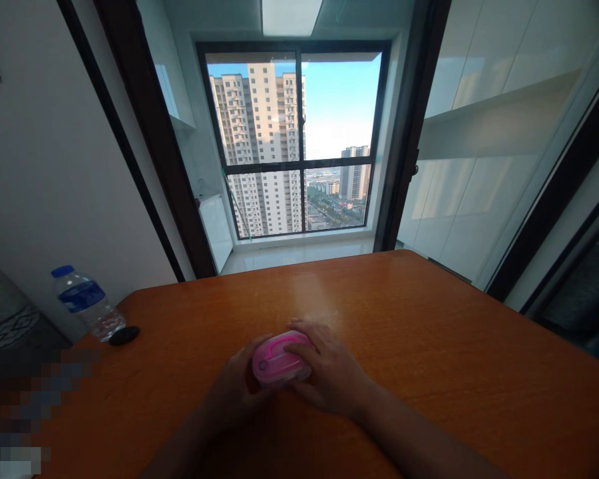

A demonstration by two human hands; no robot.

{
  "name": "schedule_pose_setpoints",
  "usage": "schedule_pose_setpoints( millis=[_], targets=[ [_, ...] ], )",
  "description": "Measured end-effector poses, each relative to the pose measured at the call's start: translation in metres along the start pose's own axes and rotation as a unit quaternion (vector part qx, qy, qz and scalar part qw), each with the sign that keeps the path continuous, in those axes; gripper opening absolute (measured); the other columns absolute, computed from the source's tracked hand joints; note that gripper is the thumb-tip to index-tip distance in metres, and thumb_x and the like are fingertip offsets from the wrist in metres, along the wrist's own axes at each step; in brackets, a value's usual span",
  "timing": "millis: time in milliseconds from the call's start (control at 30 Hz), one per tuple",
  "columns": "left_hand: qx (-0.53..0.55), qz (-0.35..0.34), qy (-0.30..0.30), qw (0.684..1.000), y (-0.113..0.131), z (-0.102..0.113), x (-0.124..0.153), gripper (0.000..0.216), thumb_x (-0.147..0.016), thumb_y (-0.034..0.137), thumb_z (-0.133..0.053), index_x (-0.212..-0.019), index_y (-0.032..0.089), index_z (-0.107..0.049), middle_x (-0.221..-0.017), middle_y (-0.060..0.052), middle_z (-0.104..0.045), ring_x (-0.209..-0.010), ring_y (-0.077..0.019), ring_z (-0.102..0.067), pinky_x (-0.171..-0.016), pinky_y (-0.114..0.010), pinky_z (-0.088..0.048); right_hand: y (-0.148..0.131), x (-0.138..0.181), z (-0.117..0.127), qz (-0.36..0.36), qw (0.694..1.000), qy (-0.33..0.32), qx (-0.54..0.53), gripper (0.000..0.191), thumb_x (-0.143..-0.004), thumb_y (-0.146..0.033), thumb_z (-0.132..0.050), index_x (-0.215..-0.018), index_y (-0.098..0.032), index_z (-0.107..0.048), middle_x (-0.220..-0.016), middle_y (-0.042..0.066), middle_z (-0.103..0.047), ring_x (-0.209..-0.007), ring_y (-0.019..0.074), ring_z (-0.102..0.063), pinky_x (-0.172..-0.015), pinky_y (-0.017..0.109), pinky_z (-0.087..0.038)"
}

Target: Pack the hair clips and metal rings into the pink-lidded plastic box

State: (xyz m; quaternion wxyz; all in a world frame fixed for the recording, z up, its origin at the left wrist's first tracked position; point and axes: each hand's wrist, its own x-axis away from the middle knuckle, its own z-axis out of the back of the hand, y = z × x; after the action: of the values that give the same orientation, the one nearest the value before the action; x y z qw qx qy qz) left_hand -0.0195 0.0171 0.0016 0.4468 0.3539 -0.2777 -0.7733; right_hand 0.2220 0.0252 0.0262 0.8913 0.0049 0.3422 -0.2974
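A small pink plastic box (274, 360) with a clear lid and a pink handle rests on the orange wooden table (429, 346), near the front middle. My left hand (237, 386) wraps around its left side with curled fingers. My right hand (332, 372) covers its right side, fingers lying over the lid and the handle. Both hands grip the box between them.
A clear water bottle (87, 303) with a blue cap and label stands at the table's far left edge. A small black disc (124, 334) lies beside it. Beyond the table are a large window (299, 143), dark door frames and white cabinets (489, 140).
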Motion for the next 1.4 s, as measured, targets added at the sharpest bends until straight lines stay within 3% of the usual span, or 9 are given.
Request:
schedule_pose_setpoints(
  millis=[100, 200, 400, 633, 933, 1233, 1400],
  targets=[
    [0.005, 0.013, -0.001, 1.0, 0.006, 0.001, -0.001, 0.063, -0.077, 0.043, -0.073, -0.133, 0.026, -0.049, -0.129, -0.008, -0.064, -0.114, -0.0282, -0.063, -0.101, -0.043, -0.051, -0.002, -0.003, -0.001, 0.059, 0.998, 0.018, 0.032, 0.038, -0.085, -0.031, -0.062, -0.122, -0.022, -0.058, -0.119, 0.012, -0.065, -0.114, 0.0278, -0.057, -0.098, 0.047, -0.045],
    [0.014, 0.019, 0.0, 1.0, 0.009, 0.001, -0.001, 0.06, -0.076, 0.042, -0.073, -0.13, 0.025, -0.052, -0.125, -0.007, -0.067, -0.11, -0.027, -0.065, -0.097, -0.04, -0.054, -0.003, -0.005, 0.0, 0.086, 0.995, 0.017, 0.051, 0.033, -0.089, -0.029, -0.058, -0.121, -0.021, -0.059, -0.111, 0.01, -0.069, -0.11, 0.0266, -0.059, -0.095, 0.045, -0.047],
    [0.008, 0.001, 0.015, 1.0, 0.011, 0.001, -0.001, 0.058, -0.076, 0.042, -0.074, -0.128, 0.025, -0.054, -0.122, -0.005, -0.069, -0.105, -0.0241, -0.067, -0.093, -0.035, -0.056, -0.007, -0.006, 0.002, 0.09, 0.993, 0.009, 0.074, 0.03, -0.091, -0.028, -0.057, -0.12, -0.02, -0.059, -0.113, 0.011, -0.07, -0.107, 0.0269, -0.062, -0.092, 0.044, -0.052],
    [-0.034, 0.01, 0.047, 0.998, 0.014, 0.003, 0.002, 0.059, -0.071, 0.044, -0.077, -0.124, 0.026, -0.058, -0.119, -0.004, -0.071, -0.104, -0.0253, -0.069, -0.091, -0.034, -0.057, -0.016, -0.005, 0.0, 0.106, 0.984, 0.055, 0.132, 0.023, -0.093, -0.02, -0.052, -0.114, -0.016, -0.062, -0.111, 0.014, -0.072, -0.106, 0.0269, -0.067, -0.094, 0.042, -0.056],
    [-0.02, 0.015, 0.065, 0.998, 0.025, -0.002, 0.004, 0.056, -0.07, 0.043, -0.078, -0.119, 0.025, -0.059, -0.107, -0.001, -0.074, -0.09, -0.0217, -0.071, -0.081, -0.03, -0.058, -0.02, -0.003, -0.016, 0.105, 0.977, 0.066, 0.171, 0.042, -0.09, -0.014, -0.045, -0.13, -0.006, -0.056, -0.12, 0.022, -0.068, -0.119, 0.0371, -0.061, -0.098, 0.054, -0.054],
    [-0.007, 0.025, 0.062, 0.998, 0.026, -0.004, 0.003, 0.053, -0.071, 0.042, -0.077, -0.118, 0.024, -0.059, -0.106, -0.002, -0.075, -0.088, -0.0216, -0.072, -0.078, -0.028, -0.058, -0.023, -0.004, -0.015, 0.099, 0.976, 0.051, 0.188, 0.043, -0.09, -0.016, -0.042, -0.13, -0.006, -0.056, -0.123, 0.022, -0.066, -0.121, 0.0371, -0.059, -0.1, 0.054, -0.052],
    [0.002, 0.02, 0.047, 0.999, 0.02, 0.001, 0.002, 0.057, -0.069, 0.038, -0.08, -0.119, 0.024, -0.057, -0.11, -0.002, -0.074, -0.094, -0.0225, -0.071, -0.083, -0.031, -0.058, -0.022, -0.001, -0.016, 0.106, 0.976, 0.042, 0.188, 0.042, -0.092, -0.015, -0.043, -0.13, -0.005, -0.057, -0.126, 0.022, -0.065, -0.122, 0.0363, -0.058, -0.102, 0.054, -0.05]
  ],
)
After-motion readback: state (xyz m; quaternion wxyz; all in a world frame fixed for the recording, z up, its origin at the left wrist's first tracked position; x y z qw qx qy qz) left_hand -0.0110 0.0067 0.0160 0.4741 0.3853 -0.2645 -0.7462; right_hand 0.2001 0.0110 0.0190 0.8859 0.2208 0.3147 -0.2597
